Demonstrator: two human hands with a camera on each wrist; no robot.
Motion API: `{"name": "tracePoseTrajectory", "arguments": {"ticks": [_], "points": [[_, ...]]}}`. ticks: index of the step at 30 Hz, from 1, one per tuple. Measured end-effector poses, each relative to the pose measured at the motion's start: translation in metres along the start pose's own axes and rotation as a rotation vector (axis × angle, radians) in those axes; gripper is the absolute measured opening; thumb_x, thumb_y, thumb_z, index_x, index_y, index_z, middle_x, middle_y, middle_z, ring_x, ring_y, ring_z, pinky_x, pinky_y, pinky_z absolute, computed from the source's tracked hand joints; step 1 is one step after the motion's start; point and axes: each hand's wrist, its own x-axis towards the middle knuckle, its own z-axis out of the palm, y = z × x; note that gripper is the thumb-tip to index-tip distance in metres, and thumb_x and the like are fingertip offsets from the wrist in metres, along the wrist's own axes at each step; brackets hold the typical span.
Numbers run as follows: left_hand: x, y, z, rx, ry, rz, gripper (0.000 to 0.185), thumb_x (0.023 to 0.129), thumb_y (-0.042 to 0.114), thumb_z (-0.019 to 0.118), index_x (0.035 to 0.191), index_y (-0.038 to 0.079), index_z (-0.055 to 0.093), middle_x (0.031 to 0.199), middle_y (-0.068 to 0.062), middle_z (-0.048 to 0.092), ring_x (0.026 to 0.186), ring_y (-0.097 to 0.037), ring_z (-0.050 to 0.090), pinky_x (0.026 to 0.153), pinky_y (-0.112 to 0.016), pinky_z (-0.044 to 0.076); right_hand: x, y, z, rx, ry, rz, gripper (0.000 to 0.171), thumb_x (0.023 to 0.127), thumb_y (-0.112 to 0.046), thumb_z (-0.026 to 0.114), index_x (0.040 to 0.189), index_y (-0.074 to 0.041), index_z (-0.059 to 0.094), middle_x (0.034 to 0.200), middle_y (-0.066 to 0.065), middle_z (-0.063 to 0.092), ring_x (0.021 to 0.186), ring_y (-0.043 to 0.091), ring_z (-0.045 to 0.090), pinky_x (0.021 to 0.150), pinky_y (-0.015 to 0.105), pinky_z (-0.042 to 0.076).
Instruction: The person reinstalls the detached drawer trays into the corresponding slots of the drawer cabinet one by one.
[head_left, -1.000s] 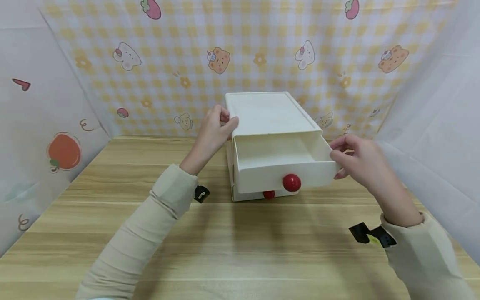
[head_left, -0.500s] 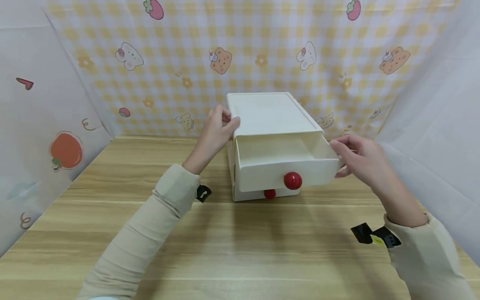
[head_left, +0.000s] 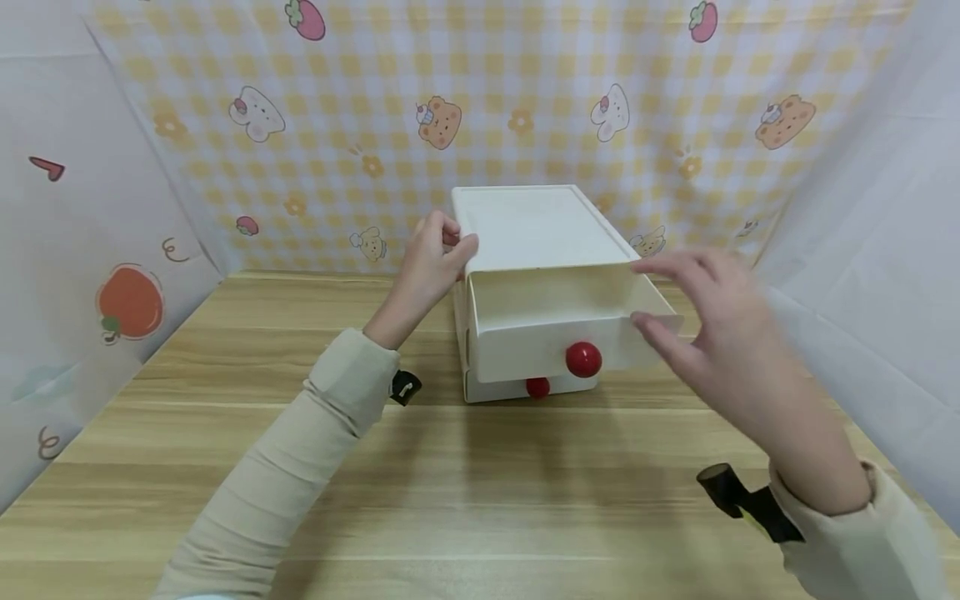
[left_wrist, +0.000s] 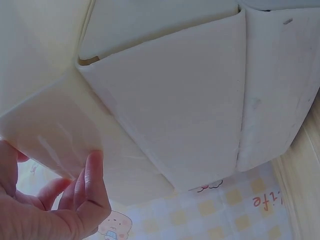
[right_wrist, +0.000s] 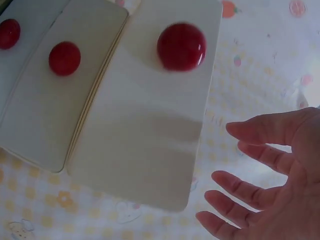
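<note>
Left hand (head_left: pixel 435 254) grips the cabinet's (head_left: pixel 536 225) top corner; right hand (head_left: pixel 708 321) spread, holding nothing. The pulled-out drawer (head_left: pixel 558 321) may tip out unsupported.

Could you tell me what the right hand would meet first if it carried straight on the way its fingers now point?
Probably the open top drawer: the right hand is open, fingers aimed at the drawer's right front corner without touching it. Depth is unclear, so it might just pass in front.
</note>
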Motion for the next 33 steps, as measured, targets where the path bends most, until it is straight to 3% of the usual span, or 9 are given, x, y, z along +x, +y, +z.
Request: {"name": "tracePoseTrajectory", "arguments": {"ticks": [3, 7, 18, 33], "points": [[0.0, 0.0, 0.0, 0.004, 0.003, 0.001, 0.031, 0.09, 0.023, 0.05, 0.109, -0.002, 0.044, 0.111, -0.013, 0.045, 0.088, -0.023, 0.056, 0.065, -0.026, 0.055, -0.002, -0.008, 0.007, -0.032, 0.01, -0.078, 0.046, 0.07, 0.007, 0.073, 0.112, -0.006, 0.06, 0.102, 0.014, 0.055, 0.095, 0.033, 0.047, 0.076, 0.041, 0.037], [-0.001, 0.001, 0.0, 0.003, 0.004, 0.002, 0.031, 0.089, 0.022, 0.05, 0.108, -0.002, 0.044, 0.11, -0.013, 0.045, 0.086, -0.022, 0.056, 0.064, -0.025, 0.055, -0.004, -0.012, 0.015, -0.067, 0.009, -0.116, 0.043, 0.067, 0.011, 0.074, 0.105, -0.007, 0.063, 0.093, 0.013, 0.053, 0.084, 0.03, 0.045, 0.07, 0.036, 0.036], [0.0, 0.001, 0.001, 0.007, 0.003, 0.001, 0.031, 0.09, 0.023, 0.05, 0.109, -0.001, 0.045, 0.11, -0.013, 0.046, 0.09, -0.023, 0.056, 0.065, -0.026, 0.054, -0.011, -0.01, 0.029, -0.14, 0.05, -0.141, 0.034, 0.065, 0.011, 0.075, 0.092, -0.008, 0.065, 0.083, 0.011, 0.051, 0.072, 0.027, 0.043, 0.065, 0.037, 0.034], [0.0, 0.001, 0.0, 0.007, 0.012, 0.0, 0.031, 0.09, 0.022, 0.05, 0.109, -0.002, 0.045, 0.111, -0.014, 0.046, 0.091, -0.023, 0.056, 0.065, -0.025, 0.055, -0.013, -0.012, 0.038, -0.212, 0.09, -0.133, 0.03, 0.066, 0.008, 0.074, 0.089, -0.008, 0.062, 0.084, 0.012, 0.051, 0.076, 0.032, 0.045, 0.064, 0.04, 0.035]]}}
